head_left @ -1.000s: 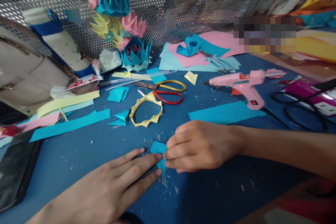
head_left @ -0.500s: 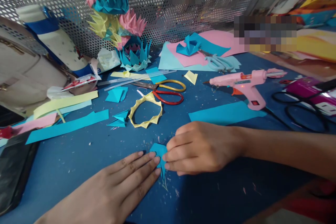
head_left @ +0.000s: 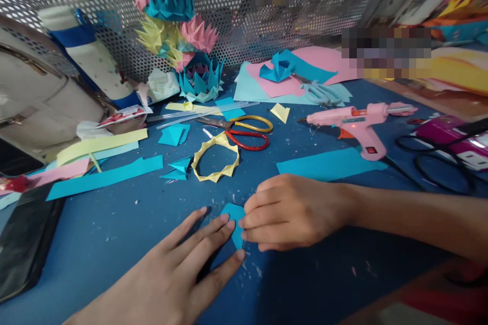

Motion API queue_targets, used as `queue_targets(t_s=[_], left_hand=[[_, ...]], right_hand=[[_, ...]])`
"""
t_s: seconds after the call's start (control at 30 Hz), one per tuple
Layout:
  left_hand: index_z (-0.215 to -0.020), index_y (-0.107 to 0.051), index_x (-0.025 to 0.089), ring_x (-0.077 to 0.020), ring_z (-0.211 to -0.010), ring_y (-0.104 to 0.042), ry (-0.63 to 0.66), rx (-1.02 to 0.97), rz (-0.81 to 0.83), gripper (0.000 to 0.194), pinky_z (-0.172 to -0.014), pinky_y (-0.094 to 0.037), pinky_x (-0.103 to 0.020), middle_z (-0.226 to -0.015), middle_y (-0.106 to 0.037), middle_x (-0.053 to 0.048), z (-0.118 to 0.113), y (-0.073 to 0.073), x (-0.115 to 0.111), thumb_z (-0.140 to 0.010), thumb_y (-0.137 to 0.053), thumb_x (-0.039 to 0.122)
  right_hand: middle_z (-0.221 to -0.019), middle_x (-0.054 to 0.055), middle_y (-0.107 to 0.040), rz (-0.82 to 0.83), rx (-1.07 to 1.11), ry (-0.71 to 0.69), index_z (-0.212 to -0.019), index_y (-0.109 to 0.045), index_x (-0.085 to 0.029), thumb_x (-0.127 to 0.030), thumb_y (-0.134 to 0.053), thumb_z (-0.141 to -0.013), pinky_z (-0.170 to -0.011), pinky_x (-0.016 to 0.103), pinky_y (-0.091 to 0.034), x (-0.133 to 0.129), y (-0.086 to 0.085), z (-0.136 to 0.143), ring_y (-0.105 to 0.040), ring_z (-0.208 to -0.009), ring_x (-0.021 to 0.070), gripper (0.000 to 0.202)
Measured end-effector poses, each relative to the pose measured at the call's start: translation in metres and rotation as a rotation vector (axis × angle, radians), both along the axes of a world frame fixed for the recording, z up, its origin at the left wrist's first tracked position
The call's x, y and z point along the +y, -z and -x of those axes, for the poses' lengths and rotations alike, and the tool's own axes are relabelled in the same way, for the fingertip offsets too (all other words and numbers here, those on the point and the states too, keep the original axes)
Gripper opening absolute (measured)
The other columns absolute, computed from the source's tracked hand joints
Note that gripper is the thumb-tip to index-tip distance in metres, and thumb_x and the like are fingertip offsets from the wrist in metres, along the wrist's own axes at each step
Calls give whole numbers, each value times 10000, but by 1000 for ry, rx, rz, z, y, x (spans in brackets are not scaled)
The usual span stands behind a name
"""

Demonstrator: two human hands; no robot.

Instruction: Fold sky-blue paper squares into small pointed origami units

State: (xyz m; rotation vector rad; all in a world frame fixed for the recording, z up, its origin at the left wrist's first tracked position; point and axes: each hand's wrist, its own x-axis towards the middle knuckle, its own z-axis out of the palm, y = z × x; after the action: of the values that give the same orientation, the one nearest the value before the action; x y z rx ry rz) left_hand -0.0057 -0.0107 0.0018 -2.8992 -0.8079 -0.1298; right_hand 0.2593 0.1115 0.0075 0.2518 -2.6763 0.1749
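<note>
A small piece of folded blue paper (head_left: 233,210) lies on the table in front of me. My left hand (head_left: 177,264) rests flat with its fingers spread, two fingertips pressing on the paper and a lower one at its bottom tip. From the right, my right hand (head_left: 295,212) has its fingers bent and closed on the paper's right edge, hiding that side. Just beyond is a yellow zigzag paper ring (head_left: 195,157), with folded blue paper pieces (head_left: 180,168) to its left.
Scissors with yellow and red handles (head_left: 249,140) lie behind the ring. A pink glue gun (head_left: 351,117), its cord and a blue paper strip (head_left: 324,164) are at right. Paper strips (head_left: 107,177) and a dark phone (head_left: 28,238) lie left. A folded-paper tower (head_left: 202,76) stands behind.
My left fingers have spread apart, and one has moved to the paper's lower tip. The thin lower point of the paper no longer shows. My right hand keeps its hold.
</note>
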Motion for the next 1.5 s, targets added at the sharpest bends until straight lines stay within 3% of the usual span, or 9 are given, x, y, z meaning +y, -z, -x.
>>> queue_targets(t_s=[0.23,0.4,0.5,0.63,0.77,1.1,1.3,1.4,1.5], left_hand=[[-1521,-419,220,-281,-1489,-341,32,9,-6,514,-1237,-223,-556,-1497,-522,-108,1,0,3,-1075,-358,468],[-1444,-515,198,-258,-1433,-436,40,-65,-59,454,-1258,-142,-553,-1489,-536,-88,-3,7,2,-1084,-357,425],[-1375,-577,167,-245,-1420,-452,71,-131,-95,406,-1268,-134,-530,-1469,-559,-83,-5,13,2,-1084,-373,362],[-1387,-566,158,-255,-1432,-437,72,-145,-84,410,-1265,-153,-533,-1486,-540,-89,-5,17,2,-1076,-395,365],[-1401,-557,169,-260,-1444,-417,76,-125,-94,431,-1264,-129,-545,-1505,-520,-81,-3,16,2,-1065,-428,407],[-1462,-492,197,-279,-1404,-468,38,35,-66,458,-1250,3,-582,-1545,-468,-67,-4,0,1,-1098,-297,395],[-1464,-472,70,-243,-1377,-496,109,-16,-17,718,-1270,-95,-452,-1468,-554,-116,-3,-14,8,-1062,-169,583],[-1431,-514,75,-216,-1348,-514,52,-90,7,749,-1276,-92,-406,-1418,-602,-92,-2,-10,8,-1041,-206,635],[-1443,-516,105,-229,-1318,-523,-7,-174,-36,815,-1279,-47,-450,-1413,-604,-77,0,1,7,-1006,-170,699]], right_hand=[[-1031,14,-742,11,-11,57,-1066,-692,-135,-290,-532,-1027,-727,320,-471,1,0,-2,-624,-976,159,226],[-1010,44,-729,157,-4,222,-935,-685,-146,-268,-537,-1024,-783,310,-454,1,0,0,-614,-938,171,212],[-978,46,-695,330,-30,392,-962,-665,-156,-312,-594,-998,-782,287,-436,-4,1,6,-579,-893,164,175],[-959,31,-668,389,-85,528,-955,-646,-169,-348,-686,-935,-765,286,-401,-10,3,14,-531,-879,175,185],[-884,5,-657,360,-66,506,-897,-652,-173,-225,-625,-966,-734,274,-369,-13,4,17,-507,-839,156,90],[-911,19,-691,-7,35,336,-855,-659,-163,-183,-458,-1050,-684,293,-368,-13,1,12,-527,-839,150,280],[-963,20,-704,-53,19,278,-934,-663,-151,-94,-415,-1039,-711,288,-406,-10,1,11,-557,-884,150,276],[-951,16,-705,-27,30,292,-935,-668,-157,-110,-449,-1034,-721,283,-418,-10,3,11,-557,-871,143,245],[-956,18,-709,19,51,316,-925,-674,-159,-143,-490,-1030,-720,281,-426,-12,4,11,-552,-852,137,213]])
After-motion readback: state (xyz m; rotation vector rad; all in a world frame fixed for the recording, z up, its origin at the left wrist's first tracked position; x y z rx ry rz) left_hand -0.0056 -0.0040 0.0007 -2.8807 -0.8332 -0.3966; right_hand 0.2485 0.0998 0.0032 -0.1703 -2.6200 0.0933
